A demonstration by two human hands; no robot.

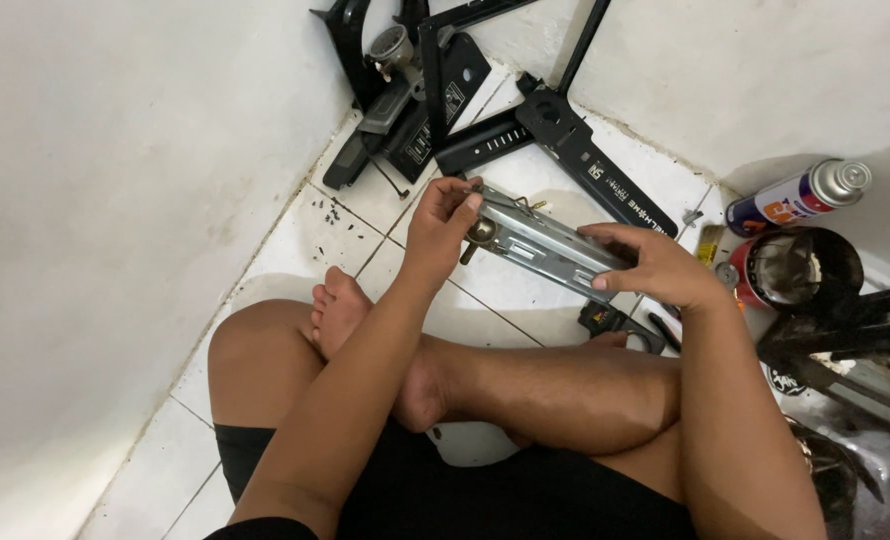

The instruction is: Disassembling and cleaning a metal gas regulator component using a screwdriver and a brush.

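Both hands grip one long grey stamped-metal bracket [543,246], centre of frame, held off the floor above our crossed legs. Left hand [439,232] pinches its upper-left end, fingertips [462,192] curled over the edge beside a small round brass-coloured fitting [481,231]. Right hand [655,266] wraps the lower-right end, thumb under, fingers across the top; closed firmly.

To do this well, we'd judge: keep the right hand as the steady clamp, let the left fingers work the fitting, and hold the bracket level so small parts don't drop.

Outward: white tiled floor [510,290], small dark specks at left centre [327,212]. Black metal rails and brackets [575,150] lie in the top centre, against the white wall [85,200]. A black-handled tool [620,325] lies under the right wrist.

Containers: blue-and-white spray can with silver cap [800,195] lies on its side, upper right. Below it an open red-sided tin can [790,268]; contents look dark, can't tell what. More dark parts at right edge [855,345].
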